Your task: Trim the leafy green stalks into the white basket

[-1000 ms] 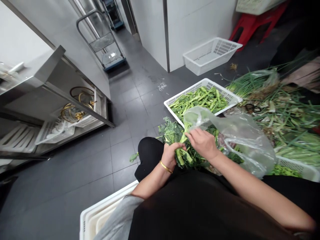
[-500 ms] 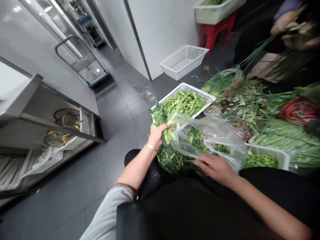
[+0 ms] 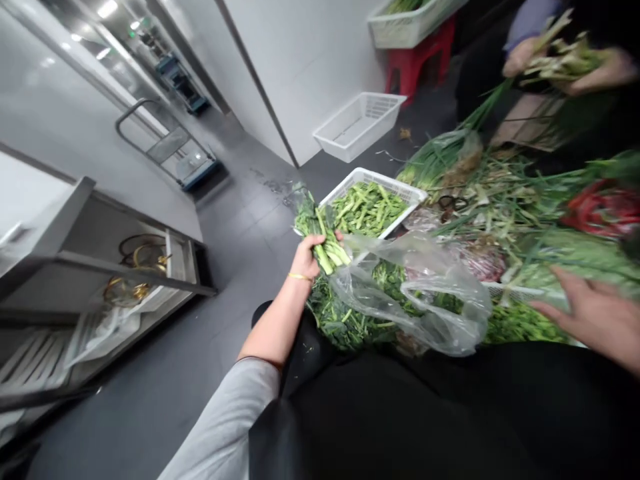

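My left hand (image 3: 306,257) is closed around a bunch of leafy green stems (image 3: 327,243), with the pale cut ends pointing toward the bag. A clear plastic bag (image 3: 425,293) lies just right of it, over dark leafy greens (image 3: 345,320) in front of my lap. Off to the right, my right hand (image 3: 585,303) is open with its fingers spread and nothing in it. It hovers above a white basket of small green pieces (image 3: 525,323). Beyond my left hand stands a white basket (image 3: 421,195) holding cut green stems (image 3: 373,207).
Scallions (image 3: 443,160), trimmings, scissors (image 3: 453,205) and a red bag (image 3: 603,210) lie at the right. Another person's hands (image 3: 523,57) hold scallions. A white basket (image 3: 357,130) and a red stool (image 3: 417,63) stand by the wall. At left are a metal shelf (image 3: 135,267) and a trolley (image 3: 193,167).
My right hand has left the plastic bag and swung right, its fingers spreading. My left hand still grips the green stems, now tilted more. The other person's hands have shifted.
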### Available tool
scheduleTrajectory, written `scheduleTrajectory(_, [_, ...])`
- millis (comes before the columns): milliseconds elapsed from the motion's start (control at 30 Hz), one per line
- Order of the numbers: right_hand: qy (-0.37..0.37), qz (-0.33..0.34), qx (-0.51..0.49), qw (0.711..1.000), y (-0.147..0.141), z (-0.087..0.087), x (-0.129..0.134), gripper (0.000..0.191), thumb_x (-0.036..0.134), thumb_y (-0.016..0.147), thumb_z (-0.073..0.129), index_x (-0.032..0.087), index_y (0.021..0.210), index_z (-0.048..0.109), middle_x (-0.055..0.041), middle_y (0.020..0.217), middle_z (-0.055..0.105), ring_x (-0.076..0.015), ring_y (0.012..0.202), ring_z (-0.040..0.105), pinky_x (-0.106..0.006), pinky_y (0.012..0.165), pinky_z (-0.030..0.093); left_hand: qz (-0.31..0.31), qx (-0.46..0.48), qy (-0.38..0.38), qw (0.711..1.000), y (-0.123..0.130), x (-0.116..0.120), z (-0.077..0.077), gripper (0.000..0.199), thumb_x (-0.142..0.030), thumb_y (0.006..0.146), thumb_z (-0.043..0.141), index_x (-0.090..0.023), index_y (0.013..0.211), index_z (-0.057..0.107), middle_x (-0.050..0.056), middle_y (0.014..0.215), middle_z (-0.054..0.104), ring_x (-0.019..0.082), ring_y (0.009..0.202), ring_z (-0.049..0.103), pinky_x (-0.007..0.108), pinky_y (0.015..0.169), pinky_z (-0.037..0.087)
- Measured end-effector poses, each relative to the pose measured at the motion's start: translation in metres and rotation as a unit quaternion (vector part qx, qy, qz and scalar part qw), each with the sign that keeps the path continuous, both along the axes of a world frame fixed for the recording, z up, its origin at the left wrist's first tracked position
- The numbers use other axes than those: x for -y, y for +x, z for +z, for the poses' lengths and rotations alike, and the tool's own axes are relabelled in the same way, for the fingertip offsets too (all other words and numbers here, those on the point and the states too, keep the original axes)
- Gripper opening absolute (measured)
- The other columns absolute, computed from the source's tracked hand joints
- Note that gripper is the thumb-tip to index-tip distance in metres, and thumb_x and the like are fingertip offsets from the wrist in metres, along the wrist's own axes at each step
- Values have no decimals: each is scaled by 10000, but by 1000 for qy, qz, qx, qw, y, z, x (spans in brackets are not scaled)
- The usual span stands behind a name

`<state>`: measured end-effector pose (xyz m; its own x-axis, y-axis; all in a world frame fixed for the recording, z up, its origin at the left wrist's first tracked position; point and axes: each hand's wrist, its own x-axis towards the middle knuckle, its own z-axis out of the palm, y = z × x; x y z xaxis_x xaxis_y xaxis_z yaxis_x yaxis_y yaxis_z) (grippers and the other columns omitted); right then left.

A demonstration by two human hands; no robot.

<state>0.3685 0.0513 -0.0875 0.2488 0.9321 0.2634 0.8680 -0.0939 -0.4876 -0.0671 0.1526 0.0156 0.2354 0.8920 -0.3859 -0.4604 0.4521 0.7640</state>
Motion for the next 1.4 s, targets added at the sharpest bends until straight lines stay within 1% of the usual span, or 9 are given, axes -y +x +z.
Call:
scheduleTrajectory(167, [-153, 302, -277, 899, -199, 69, -2, 449, 573, 819, 509, 218, 1036, 677, -79, 689, 688, -209, 619, 634, -334, 597, 441, 27, 32, 0, 999, -18, 86, -19, 437, -268, 491, 652, -142, 909, 658, 148, 969, 712, 362, 1018, 644, 419, 746, 540])
scheduleTrajectory(333, [-217, 417, -288, 834, -329, 73, 16, 336, 505, 766, 575, 194, 643, 539, 42, 478, 522, -121, 446, 495, -238, 472, 361, 108, 53, 32, 992, -50, 137, -26, 477, -251, 467, 704, -144, 930, 665, 139, 958, 717, 349, 975, 659, 413, 754, 532])
scheduleTrajectory(467, [-273, 466, -221, 812, -340, 70, 18, 348, 495, 821, 517, 194, 646, 504, 22, 568, 590, -114, 447, 510, -232, 472, 347, 141, 92, 19, 986, -81, 161, -38, 486, -266, 443, 694, -118, 905, 656, 151, 911, 717, 360, 923, 666, 445, 769, 523])
scheduleTrajectory(600, [-105, 415, 48, 903, -343, 95, 25, 307, 467, 820, 528, 201, 668, 554, -22, 580, 601, -150, 483, 516, -260, 478, 261, 94, 138, -27, 986, -89, 170, -63, 466, -337, 480, 690, -108, 885, 655, 161, 898, 710, 346, 875, 667, 439, 753, 508])
scheduleTrajectory(733, [1, 368, 150, 917, -335, 119, 27, 349, 473, 889, 427, 207, 781, 627, -57, 686, 660, -161, 511, 531, -281, 492, 238, 1, 183, -21, 983, -82, 176, -83, 416, -401, 524, 677, -117, 826, 653, 125, 726, 669, 275, 716, 644, 369, 651, 476])
scheduleTrajectory(900, [-48, 282, -98, 953, -309, 124, 12, 467, 582, 871, 421, 191, 775, 658, -45, 567, 591, -161, 480, 499, -282, 492, 325, 28, 198, 2, 980, -83, 178, -83, 330, -346, 536, 681, -136, 785, 627, 11, 566, 513, 136, 528, 502, 289, 562, 400])
scheduleTrajectory(1067, [-178, 284, -458, 824, -329, 85, 10, 543, 670, 836, 433, 189, 897, 680, -75, 791, 680, -200, 682, 634, -341, 637, 511, 188, 152, -14, 970, -79, 168, -68, 327, -252, 570, 708, -154, 871, 626, -21, 623, 561, 109, 547, 526, 281, 634, 440])
scheduleTrajectory(1233, [-116, 330, -359, 866, -364, 37, 27, 581, 691, 857, 373, 207, 956, 678, -97, 1112, 653, -243, 1125, 559, -428, 1008, 412, 181, 101, -10, 978, -49, 162, -56, 362, -240, 523, 804, -129, 833, 652, 44, 759, 686, 161, 641, 630, 301, 690, 477])
scheduleTrajectory(1400, [-122, 364, -332, 862, -361, 26, 32, 515, 611, 899, 361, 219, 1080, 641, -90, 1198, 615, -230, 1158, 538, -420, 1022, 399, 248, 67, 21, 966, -43, 162, -54, 329, -204, 530, 808, -145, 818, 659, 30, 801, 706, 168, 696, 654, 322, 768, 486])
